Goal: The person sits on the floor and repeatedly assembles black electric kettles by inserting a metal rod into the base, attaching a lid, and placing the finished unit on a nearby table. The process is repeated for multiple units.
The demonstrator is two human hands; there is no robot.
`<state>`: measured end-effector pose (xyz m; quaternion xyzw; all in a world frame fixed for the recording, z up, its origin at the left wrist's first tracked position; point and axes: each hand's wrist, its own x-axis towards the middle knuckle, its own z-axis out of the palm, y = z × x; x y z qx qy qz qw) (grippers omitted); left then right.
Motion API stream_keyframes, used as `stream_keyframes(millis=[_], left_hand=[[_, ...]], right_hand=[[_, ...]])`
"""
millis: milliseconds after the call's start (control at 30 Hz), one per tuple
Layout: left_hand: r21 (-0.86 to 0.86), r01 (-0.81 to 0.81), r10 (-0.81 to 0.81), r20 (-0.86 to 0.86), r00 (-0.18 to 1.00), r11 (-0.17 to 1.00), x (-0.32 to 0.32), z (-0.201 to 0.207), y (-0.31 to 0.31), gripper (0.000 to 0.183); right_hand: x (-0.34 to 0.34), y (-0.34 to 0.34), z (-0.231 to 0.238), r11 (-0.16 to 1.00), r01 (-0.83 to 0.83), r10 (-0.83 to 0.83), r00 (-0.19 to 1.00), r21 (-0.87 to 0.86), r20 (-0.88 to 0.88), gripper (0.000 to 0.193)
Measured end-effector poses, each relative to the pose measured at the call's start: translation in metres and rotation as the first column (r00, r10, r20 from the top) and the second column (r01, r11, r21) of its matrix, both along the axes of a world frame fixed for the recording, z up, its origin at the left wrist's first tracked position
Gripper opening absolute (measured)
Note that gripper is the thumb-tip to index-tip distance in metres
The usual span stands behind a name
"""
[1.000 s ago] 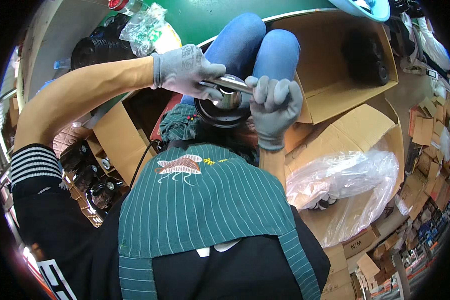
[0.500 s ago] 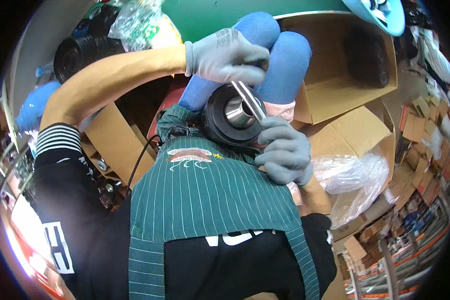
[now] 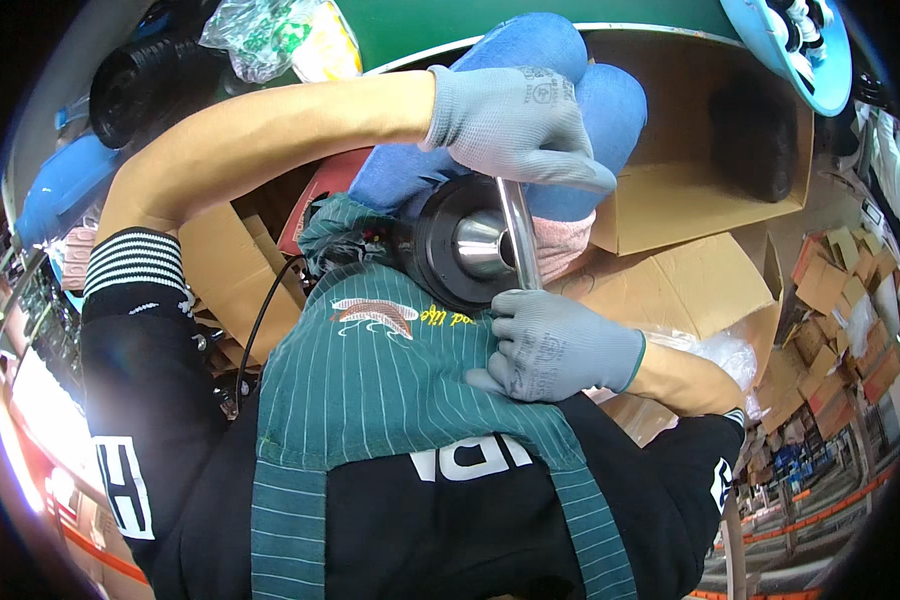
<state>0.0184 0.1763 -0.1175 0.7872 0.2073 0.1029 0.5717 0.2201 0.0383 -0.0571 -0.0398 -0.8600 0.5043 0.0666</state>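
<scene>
A silver metal bar (image 3: 520, 230) stands nearly upright in the view, crossing the right side of a black round part (image 3: 433, 250) with a shiny steel centre (image 3: 482, 245). This round part rests at my lap, against the green striped apron (image 3: 400, 360). My left hand (image 3: 525, 125), in a grey glove, is closed at the bar's far end; its fingertips are partly hidden. Around the near end, my gloved right hand (image 3: 555, 345) is wrapped with its fingers curled. A pink fuzzy cloth (image 3: 562, 245) lies just right of the bar.
An open cardboard box (image 3: 660, 215) holding a dark object (image 3: 755, 140) stands at the far right. A light blue basin (image 3: 838, 75) with small white parts is beyond it. Black round parts (image 3: 135, 95) and a plastic bag (image 3: 255, 40) lie far left.
My left hand has come right and closed on the bar's far end. My right hand has shifted nearer to my body, and the bar has turned more upright.
</scene>
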Motion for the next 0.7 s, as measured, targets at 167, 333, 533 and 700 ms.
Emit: stream_keyframes(millis=[167, 333, 533, 700], left_hand=[[0.142, 0.008, -0.03, 0.156, 0.987, 0.99, 0.022, -0.021, 0.005, 0.058], [0.22, -0.009, -0.059, 0.3, 0.952, 0.976, 0.039, -0.025, 0.014, 0.052], [0.286, 0.228, -0.325, 0.359, 0.875, 0.931, 0.183, -0.047, -0.078, 0.054], [-0.114, 0.368, -0.354, 0.126, 0.927, 0.923, 0.124, -0.008, 0.008, 0.062]], right_hand=[[-0.031, 0.001, 0.009, 0.996, 0.041, -0.039, 0.999, -0.085, 0.025, 0.041], [-0.047, 0.012, 0.024, 0.991, -0.098, 0.113, 0.977, -0.091, 0.182, 0.02], [-0.095, -0.013, 0.028, 0.91, 0.3, -0.366, 0.906, 0.286, 0.214, 0.019], [-0.083, -0.018, 0.034, 0.881, 0.43, -0.45, 0.891, 0.197, 0.068, 0.022]])
